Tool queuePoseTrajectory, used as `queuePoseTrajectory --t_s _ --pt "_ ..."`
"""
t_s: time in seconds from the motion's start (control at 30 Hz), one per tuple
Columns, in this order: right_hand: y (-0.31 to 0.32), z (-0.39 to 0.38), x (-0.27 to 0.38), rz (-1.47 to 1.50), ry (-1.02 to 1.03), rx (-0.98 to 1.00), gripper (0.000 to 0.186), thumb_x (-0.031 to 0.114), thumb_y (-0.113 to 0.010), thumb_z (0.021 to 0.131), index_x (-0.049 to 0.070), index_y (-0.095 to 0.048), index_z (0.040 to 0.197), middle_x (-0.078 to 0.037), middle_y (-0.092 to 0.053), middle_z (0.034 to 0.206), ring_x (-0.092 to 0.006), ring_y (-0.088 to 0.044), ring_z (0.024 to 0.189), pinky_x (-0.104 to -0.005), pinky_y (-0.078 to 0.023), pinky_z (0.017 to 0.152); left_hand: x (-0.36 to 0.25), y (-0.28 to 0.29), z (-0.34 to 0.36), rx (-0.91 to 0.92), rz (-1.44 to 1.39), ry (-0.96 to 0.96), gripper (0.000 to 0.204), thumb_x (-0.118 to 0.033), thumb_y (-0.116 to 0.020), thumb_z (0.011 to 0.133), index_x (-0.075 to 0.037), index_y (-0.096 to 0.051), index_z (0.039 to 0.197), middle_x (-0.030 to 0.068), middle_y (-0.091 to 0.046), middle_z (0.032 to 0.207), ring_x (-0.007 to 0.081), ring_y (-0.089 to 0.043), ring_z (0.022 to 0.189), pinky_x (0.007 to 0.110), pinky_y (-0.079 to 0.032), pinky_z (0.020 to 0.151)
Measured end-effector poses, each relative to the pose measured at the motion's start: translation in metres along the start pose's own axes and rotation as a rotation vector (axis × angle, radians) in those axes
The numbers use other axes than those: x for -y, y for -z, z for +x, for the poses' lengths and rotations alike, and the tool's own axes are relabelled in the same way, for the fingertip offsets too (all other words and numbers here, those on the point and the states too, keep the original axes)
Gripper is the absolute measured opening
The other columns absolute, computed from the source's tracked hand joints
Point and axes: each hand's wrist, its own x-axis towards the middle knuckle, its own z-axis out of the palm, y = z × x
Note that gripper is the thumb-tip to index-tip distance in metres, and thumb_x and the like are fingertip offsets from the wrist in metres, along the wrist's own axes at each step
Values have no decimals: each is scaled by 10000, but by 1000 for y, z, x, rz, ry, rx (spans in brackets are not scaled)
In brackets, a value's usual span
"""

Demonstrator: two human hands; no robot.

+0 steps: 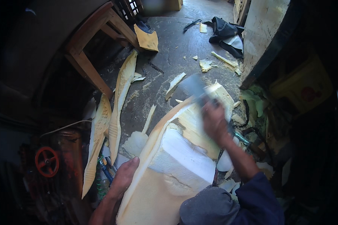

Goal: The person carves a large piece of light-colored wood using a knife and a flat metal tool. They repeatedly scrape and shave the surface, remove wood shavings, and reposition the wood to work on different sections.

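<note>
Clamping around a blurred, flat-bladed tool (192, 87), the fingers of your right hand (215, 118) are curling over the far part of the foam block (150, 197). Whether the blade is touching foam is impossible to tell. Your left hand (125, 173) is setting its thumb against the block's left edge; its other fingers are hiding from view, so their grip is uncertain. The block is lying between your hands, its near end pointing toward you.

If that left hold is too light, a hard stroke could be twisting the block and gouging its pale, cut hollow. A blade skidding off the left edge could be heading for your thumb; one overrunning the far end could be striking the floor (163, 45). Foam scraps (135, 144) are lying just beside the block, and any underneath could be making it rock.
</note>
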Motion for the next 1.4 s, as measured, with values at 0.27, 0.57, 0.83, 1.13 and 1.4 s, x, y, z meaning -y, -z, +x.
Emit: queuePoseTrajectory --t_s 0.27,0.57,0.83,1.13,1.4 --pt "-6 4 -28 -184 395 -132 406 42 -627 911 25 -620 1316 -192 -707 1186 -398 -662 1026 -507 -505 1012 13 1 2 8 16 -64 527 -457 -450 1120 7 -667 1246 56 -719 1056 111 -656 924 290 -517 874" --pt "-15 12 -29 -139 377 -134 462 21 -586 926 95 -609 1381 -200 -693 991 -354 -661 1024 -509 -538 908 19 3 8 17 -31 13 507 -416 -436 1131 24 -663 1241 59 -721 1060 127 -657 908 315 -519 873" --pt "-13 8 -2 -15 224 56 307 69 -634 920 49 -658 1225 -209 -722 1161 -407 -648 1062 -552 -484 1038 20 3 1 29 -4 -82 532 -437 -445 1124 30 -659 1262 74 -716 1115 135 -651 981 315 -502 924" --pt "-32 21 -33 -247 400 -238 296 39 -605 922 -19 -665 1206 -237 -701 976 -389 -679 891 -534 -529 936 19 3 9 -7 0 -12 514 -432 -444 1125 21 -669 1209 54 -712 1033 114 -647 891 304 -518 849" --pt "-20 33 -26 -31 255 -87 461 13 -570 900 -20 -590 1359 -250 -713 1068 -382 -709 916 -533 -528 868 21 4 12 9 -45 -62 519 -454 -452 1119 3 -674 1220 59 -722 1049 115 -658 904 291 -522 856"
